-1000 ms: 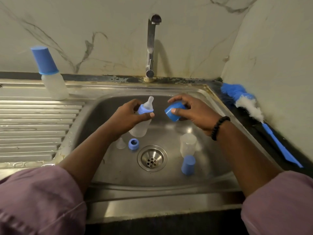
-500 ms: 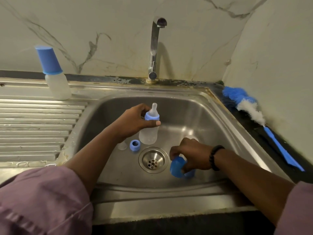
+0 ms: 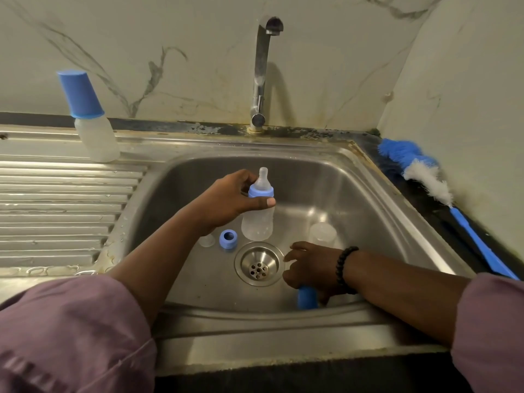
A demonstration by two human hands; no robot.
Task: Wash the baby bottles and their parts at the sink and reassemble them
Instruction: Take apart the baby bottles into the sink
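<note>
Mid-frame, our left hand (image 3: 226,201) is gripping the teated bottle (image 3: 259,214) upright over the sink (image 3: 354,194). Lower right, our right hand (image 3: 312,269) is curling around a blue cap (image 3: 306,298), lower now than half a second ago.

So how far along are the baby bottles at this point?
One frosted bottle with a blue cap stands finished on the steel drainboard. The left hand holds a second clear bottle with blue collar and teat, uncapped. The right hand rests on a blue cap in the basin. A loose blue ring, a clear teat and a bare clear bottle body are left.
</note>
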